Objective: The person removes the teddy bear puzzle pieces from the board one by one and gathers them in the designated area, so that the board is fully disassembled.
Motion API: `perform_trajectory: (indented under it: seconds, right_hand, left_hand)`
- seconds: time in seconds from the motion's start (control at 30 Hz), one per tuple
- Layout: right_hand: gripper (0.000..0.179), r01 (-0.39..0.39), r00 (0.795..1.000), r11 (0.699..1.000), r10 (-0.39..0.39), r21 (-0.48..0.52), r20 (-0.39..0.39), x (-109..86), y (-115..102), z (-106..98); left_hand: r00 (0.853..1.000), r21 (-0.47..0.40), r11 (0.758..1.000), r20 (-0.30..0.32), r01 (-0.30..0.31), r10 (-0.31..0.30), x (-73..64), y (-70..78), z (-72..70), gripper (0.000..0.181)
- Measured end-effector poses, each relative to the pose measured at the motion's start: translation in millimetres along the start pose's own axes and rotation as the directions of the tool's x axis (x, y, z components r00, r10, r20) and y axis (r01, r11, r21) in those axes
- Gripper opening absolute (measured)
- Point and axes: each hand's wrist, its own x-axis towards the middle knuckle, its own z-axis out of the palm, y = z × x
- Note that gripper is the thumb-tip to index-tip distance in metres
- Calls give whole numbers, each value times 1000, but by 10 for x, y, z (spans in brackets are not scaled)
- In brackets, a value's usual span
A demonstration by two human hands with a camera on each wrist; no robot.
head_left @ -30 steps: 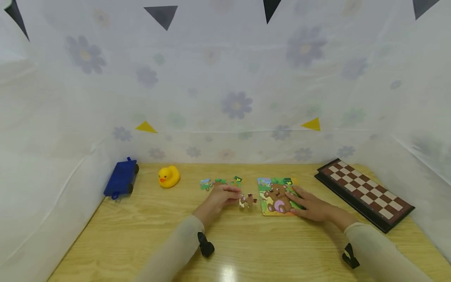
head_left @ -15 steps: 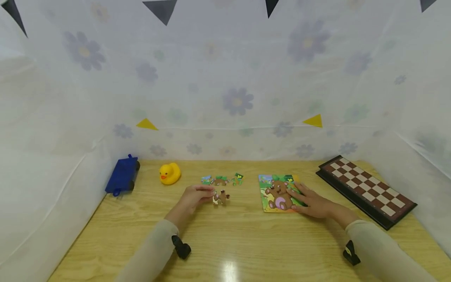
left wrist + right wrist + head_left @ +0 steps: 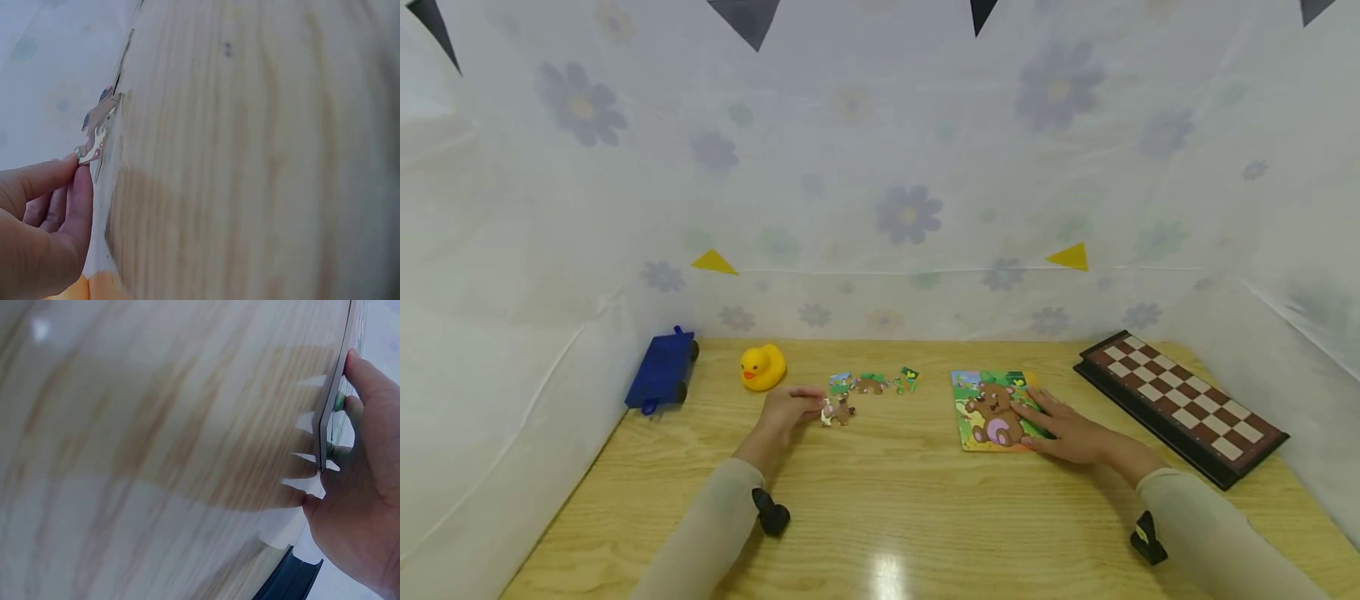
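Note:
In the head view my left hand (image 3: 781, 417) pinches a brown jigsaw puzzle piece (image 3: 839, 410) between thumb and fingertips, left of centre. The left wrist view shows this piece (image 3: 97, 122) from the side, tilted, just above the table. Several loose puzzle pieces (image 3: 870, 384) lie on the table right behind it. To the right, a square bear picture puzzle (image 3: 992, 417) lies flat. My right hand (image 3: 1067, 431) rests on its right side with fingers spread, covering part of the picture. Its thin edge (image 3: 331, 394) shows in the right wrist view.
A yellow rubber duck (image 3: 763, 367) sits just behind my left hand. Farther left, a blue wheeled cart (image 3: 661, 371) stands at the table edge. A folded chessboard (image 3: 1180, 400) lies at the right. White cloth walls (image 3: 820, 308) enclose the table's back and sides.
My left hand has moved left, away from the bear puzzle, carrying the puzzle piece with it. The right hand has stayed on the bear puzzle.

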Motion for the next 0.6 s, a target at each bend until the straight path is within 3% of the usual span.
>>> perform_trajectory:
  seconds: [0.4, 0.6]
  right_hand:
    - [69, 0, 1000, 1000, 0, -1, -2, 4, 35, 22]
    - [69, -5, 1000, 1000, 5, -1, -1, 1, 37, 16]
  left_hand:
    - [999, 68, 998, -34, -12, 14, 44, -5, -50, 24]
    - [999, -15, 1000, 42, -4, 5, 45, -16, -81, 30]
